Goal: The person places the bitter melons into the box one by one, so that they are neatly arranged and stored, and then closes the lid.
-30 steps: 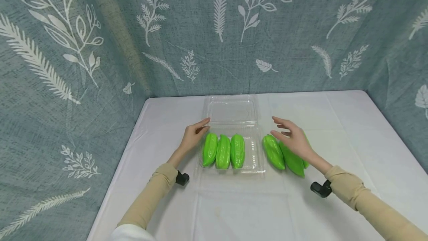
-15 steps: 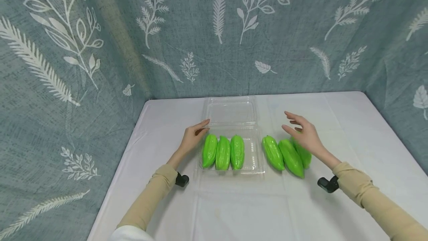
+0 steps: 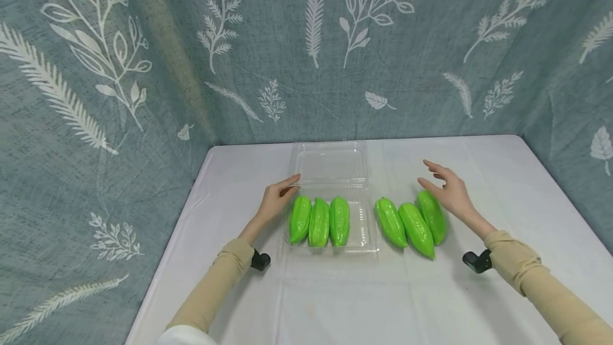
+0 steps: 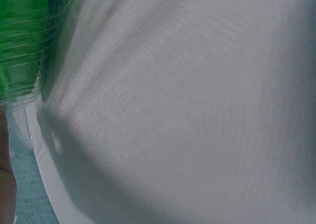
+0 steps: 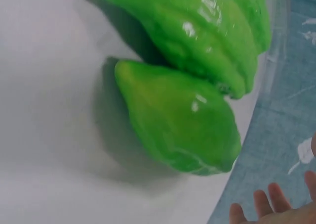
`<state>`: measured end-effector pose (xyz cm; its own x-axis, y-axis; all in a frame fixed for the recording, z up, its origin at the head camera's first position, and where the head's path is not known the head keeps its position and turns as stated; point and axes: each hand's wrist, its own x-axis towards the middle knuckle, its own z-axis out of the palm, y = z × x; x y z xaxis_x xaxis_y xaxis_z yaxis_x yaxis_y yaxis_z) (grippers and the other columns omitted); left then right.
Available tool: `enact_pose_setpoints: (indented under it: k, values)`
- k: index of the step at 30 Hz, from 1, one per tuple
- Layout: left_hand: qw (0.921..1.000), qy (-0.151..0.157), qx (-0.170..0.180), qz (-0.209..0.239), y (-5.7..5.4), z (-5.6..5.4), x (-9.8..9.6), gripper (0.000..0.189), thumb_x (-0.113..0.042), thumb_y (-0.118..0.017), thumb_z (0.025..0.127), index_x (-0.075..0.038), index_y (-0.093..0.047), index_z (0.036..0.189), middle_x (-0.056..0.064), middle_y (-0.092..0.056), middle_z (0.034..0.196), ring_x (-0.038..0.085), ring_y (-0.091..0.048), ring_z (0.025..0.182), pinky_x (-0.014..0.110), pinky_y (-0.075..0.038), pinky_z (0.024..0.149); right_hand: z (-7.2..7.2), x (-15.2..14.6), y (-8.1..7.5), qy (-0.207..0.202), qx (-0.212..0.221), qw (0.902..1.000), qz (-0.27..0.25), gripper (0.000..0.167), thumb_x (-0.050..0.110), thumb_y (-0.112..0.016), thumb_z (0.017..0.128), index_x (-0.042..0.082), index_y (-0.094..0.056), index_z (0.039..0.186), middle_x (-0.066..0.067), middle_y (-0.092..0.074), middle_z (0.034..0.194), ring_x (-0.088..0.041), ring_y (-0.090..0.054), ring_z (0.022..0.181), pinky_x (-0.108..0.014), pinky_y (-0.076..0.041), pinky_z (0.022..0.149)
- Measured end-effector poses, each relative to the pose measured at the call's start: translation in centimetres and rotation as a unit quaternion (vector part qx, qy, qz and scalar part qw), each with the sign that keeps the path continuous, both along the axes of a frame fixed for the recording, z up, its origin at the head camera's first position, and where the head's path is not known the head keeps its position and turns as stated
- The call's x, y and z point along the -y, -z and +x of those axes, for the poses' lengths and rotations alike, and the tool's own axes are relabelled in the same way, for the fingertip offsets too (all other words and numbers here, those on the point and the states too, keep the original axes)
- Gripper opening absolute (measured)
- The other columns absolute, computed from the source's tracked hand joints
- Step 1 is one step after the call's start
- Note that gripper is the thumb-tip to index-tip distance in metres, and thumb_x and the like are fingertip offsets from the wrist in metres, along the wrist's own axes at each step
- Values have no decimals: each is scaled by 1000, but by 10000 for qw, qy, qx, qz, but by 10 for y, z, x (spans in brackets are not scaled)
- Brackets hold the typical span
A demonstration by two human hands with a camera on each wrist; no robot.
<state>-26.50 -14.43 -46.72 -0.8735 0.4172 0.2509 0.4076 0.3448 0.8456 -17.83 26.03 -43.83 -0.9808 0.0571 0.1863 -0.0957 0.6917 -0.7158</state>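
A clear plastic clamshell box [image 3: 362, 228] lies open on the table, with three glossy green ribbed gourds [image 3: 319, 222] side by side in its base. At the box's left side, near the hinge, my left hand [image 3: 275, 198] touches the rim with thumb and fingers extended and a gap between them. To the right of the box lie three more of these gourds [image 3: 391, 222]. Beyond the rightmost gourd [image 5: 180, 117], my right hand [image 3: 450, 190] hovers with fingers spread and nothing held; its fingertips [image 5: 261, 204] show low in the right wrist view.
The box's lid [image 3: 329, 163] is folded back flat toward the far table edge. A white cloth [image 3: 335, 302] covers the table. Blue-green curtains [image 3: 287, 47] with a white leaf pattern hang behind and at both sides.
My right hand has moved right, from over the loose gourds to beside the rightmost one, uncovering them. My left hand has stayed at the box's side.
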Motion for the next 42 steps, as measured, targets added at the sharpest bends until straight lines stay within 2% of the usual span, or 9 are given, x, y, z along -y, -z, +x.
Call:
enact_pose_setpoints:
  k: [1, 3, 8, 9, 24, 30, 34, 38, 42]
  values:
    - [10000, 17, 21, 16, -4, 2, -1, 36, 4, -53, 93, 11, -51, 128, 28, -47, 137, 41, -60, 112, 44, -52, 96, 0, -2, 0, 25, 11, 10000, 17, 55, 23, -56, 96, 0, -38, 143, -33, -41, 139, -52, -43, 122, -67, -39, 100]
    - [10000, 29, -21, -39, -1, 0, 0, 36, 3, -53, 94, 12, -51, 128, 29, -47, 137, 41, -59, 112, 41, -53, 96, 0, -5, 0, 67, 42, 10000, 49, 56, 23, -56, 96, 0, -37, 143, -33, -40, 140, -53, -42, 122, -66, -40, 99]
    - [10000, -55, -11, -70, 21, -12, 3, 36, -5, -55, 95, 2, -54, 131, 18, -50, 139, 32, -62, 113, 34, -54, 96, 0, -10, 1, 179, 209, 9995, 139, 57, 25, -56, 96, 0, -36, 144, -34, -39, 140, -54, -42, 122, -64, -43, 98]
    - [9999, -76, 46, -72, 22, -12, 4, 37, -6, -56, 95, 1, -54, 131, 17, -50, 139, 31, -62, 113, 34, -53, 97, 0, -11, 1, 204, 246, 9994, 156, 57, 25, -56, 96, 0, -36, 144, -34, -39, 140, -54, -42, 122, -64, -43, 97]
    - [10000, -43, -16, -7, 19, -14, 3, 36, -4, -55, 95, 5, -53, 130, 19, -50, 138, 35, -61, 114, 35, -54, 96, -3, -18, 5, 212, 637, 9974, 248, 60, 28, -55, 97, 0, -34, 145, -34, -37, 142, -54, -42, 123, -62, -44, 98]
    - [10000, -75, 17, -10, 17, -14, 3, 37, -5, -55, 95, 4, -54, 130, 19, -50, 138, 34, -62, 112, 36, -54, 95, -5, -19, 6, -57, 1142, 9930, 292, 63, 34, -54, 97, 0, -32, 146, -32, -34, 145, -54, -41, 124, -62, -41, 102]
    - [10000, -58, 11, 49, 12, -11, 2, 36, -1, -55, 94, 7, -54, 129, 22, -50, 138, 37, -62, 110, 42, -53, 94, -6, -22, 8, -302, 1575, 9869, 186, 66, 37, -52, 97, 1, -30, 147, -34, -33, 145, -53, -40, 125, -62, -41, 102]
    - [10000, 21, -29, 8, -4, -2, 0, 36, 4, -53, 93, 12, -51, 128, 27, -48, 136, 42, -60, 110, 44, -53, 93, -7, -25, 8, -517, 1915, 9801, 53, 67, 39, -51, 98, 2, -28, 148, -35, -32, 144, -53, -40, 126, -61, -43, 101]
    - [10000, 86, 40, -20, -17, 5, -1, 36, 5, -53, 93, 12, -51, 128, 28, -48, 136, 43, -60, 110, 42, -53, 94, -6, -26, 7, -687, 2155, 9741, -25, 67, 39, -51, 98, 1, -28, 148, -37, -33, 142, -53, -40, 126, -57, -49, 97]
